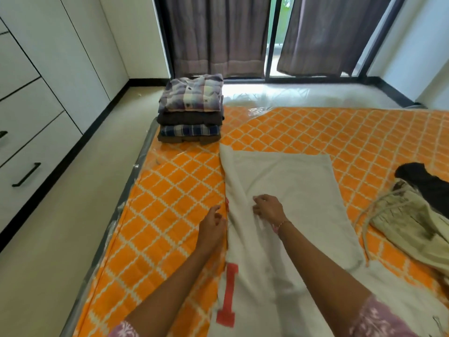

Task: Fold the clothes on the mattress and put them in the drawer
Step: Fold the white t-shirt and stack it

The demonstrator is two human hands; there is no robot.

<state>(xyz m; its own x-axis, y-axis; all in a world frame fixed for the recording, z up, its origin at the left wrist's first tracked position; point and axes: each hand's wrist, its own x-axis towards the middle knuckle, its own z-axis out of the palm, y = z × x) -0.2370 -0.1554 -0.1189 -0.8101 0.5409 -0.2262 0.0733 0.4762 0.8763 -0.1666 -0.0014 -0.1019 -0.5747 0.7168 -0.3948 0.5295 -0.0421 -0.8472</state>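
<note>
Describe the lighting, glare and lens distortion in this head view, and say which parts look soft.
Head view: daylight enters through the gap between the curtains, washing out the plastic wrap at the mattress's far end with glare. The wide lens bows the wardrobe drawers and the mattress edge. The left hand and right hand on the white garment look slightly soft; shadows are faint.

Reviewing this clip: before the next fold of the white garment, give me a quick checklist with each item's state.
1. White garment spread flat on the mattress: ok.
2. Right hand on the garment's middle: ok.
3. Left hand gripping the left edge: cannot tell.
4. Folded stack clear of the fold area: ok.
5. Unfolded clothes off the garment: ok.
6. Drawer open: not ok.
</note>
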